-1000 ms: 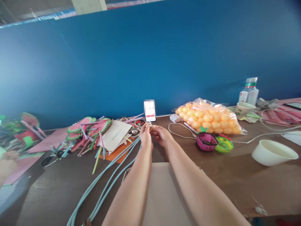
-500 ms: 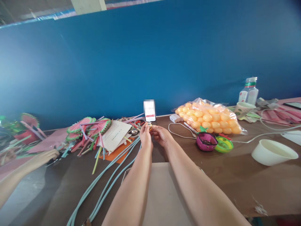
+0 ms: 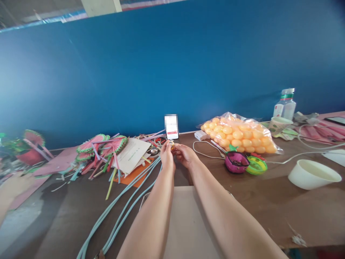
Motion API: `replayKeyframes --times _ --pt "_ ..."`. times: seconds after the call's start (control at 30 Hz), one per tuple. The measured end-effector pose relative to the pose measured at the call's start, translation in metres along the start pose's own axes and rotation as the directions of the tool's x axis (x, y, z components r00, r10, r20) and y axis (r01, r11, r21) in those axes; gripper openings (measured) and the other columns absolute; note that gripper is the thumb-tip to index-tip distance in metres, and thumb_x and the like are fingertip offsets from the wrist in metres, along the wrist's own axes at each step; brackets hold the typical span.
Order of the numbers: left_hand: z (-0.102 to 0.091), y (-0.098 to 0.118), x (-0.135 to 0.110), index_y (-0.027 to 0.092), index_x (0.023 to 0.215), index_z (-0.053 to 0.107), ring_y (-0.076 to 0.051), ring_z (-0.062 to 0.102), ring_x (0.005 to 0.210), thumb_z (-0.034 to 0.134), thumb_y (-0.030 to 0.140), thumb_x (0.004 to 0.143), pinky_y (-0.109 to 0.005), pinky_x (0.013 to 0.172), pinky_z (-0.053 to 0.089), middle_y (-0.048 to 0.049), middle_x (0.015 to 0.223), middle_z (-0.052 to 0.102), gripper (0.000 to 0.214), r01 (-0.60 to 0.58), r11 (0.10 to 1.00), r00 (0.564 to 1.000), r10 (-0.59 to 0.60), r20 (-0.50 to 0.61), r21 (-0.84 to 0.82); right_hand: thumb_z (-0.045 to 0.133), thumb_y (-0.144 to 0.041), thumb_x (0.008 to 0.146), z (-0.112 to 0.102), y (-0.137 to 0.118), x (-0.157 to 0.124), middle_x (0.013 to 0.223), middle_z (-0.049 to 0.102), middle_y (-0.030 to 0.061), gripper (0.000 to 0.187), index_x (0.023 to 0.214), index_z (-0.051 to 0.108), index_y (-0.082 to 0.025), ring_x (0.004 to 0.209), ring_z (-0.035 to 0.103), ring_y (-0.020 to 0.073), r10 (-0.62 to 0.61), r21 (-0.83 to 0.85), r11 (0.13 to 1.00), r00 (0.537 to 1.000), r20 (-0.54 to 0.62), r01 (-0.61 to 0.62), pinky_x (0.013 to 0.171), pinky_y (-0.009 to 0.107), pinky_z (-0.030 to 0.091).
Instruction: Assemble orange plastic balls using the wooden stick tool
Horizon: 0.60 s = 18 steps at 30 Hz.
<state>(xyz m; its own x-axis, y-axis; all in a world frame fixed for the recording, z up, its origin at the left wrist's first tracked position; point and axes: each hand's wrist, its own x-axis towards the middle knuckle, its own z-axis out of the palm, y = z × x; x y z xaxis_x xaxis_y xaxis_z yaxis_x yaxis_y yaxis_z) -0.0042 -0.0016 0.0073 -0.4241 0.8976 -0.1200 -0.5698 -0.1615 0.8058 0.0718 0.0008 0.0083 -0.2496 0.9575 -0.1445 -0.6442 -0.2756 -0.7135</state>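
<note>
My left hand point(image 3: 167, 155) and my right hand point(image 3: 185, 155) meet in the middle of the table. Their fingertips are closed on a small yellow-and-white piece point(image 3: 172, 145), too small and too far covered by the fingers to name. Just behind it, a phone with a lit screen point(image 3: 171, 126) stands upright near the blue wall. Beside my left hand lie a round shiny metal object point(image 3: 153, 151) and red-handled scissors point(image 3: 159, 140). Long pale blue strips point(image 3: 118, 212) run from there toward the front edge.
Left of my arms are pink-and-green fans point(image 3: 93, 144), white paper point(image 3: 132, 154) and a blurred part of another person's arm point(image 3: 10, 189). To the right sit a bag of orange balls point(image 3: 239, 133), a purple pouch point(image 3: 236, 163), a green pouch point(image 3: 256, 166), a white tub point(image 3: 314, 176) and cables.
The other person's hand at the left has drawn back from the strips toward the left edge. Both of my hands stay in place around the small piece.
</note>
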Motion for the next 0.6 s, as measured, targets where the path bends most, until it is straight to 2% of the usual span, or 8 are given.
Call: replayKeyframes --times 0.2,0.6 --pt "-0.0013 -0.0017 0.0016 0.014 0.108 0.069 -0.01 0.059 0.059 0.063 0.024 0.082 -0.022 0.056 0.045 -0.0051 0.083 0.067 0.029 0.006 1.0 1.0 -0.006 0.012 0.011 0.075 -0.018 0.067 0.0004 0.0002 0.0 0.061 0.055 -0.0029 0.016 0.074 0.062 -0.014 0.045 0.038 0.0019 -0.007 -0.019 1.0 1.0 -0.012 0.007 0.036 0.012 0.023" --pt "-0.0014 -0.0038 0.0043 0.016 0.099 0.07 -0.011 0.059 0.062 0.065 0.025 0.079 -0.022 0.059 0.047 -0.0046 0.085 0.067 0.022 -0.037 0.999 0.999 0.036 0.01 0.032 0.075 -0.021 0.066 0.0002 0.0003 -0.0008 0.061 0.058 -0.0014 0.015 0.073 0.062 -0.016 0.046 0.038 0.0034 -0.036 -0.058 0.998 0.999 -0.017 0.035 0.037 0.015 0.022"
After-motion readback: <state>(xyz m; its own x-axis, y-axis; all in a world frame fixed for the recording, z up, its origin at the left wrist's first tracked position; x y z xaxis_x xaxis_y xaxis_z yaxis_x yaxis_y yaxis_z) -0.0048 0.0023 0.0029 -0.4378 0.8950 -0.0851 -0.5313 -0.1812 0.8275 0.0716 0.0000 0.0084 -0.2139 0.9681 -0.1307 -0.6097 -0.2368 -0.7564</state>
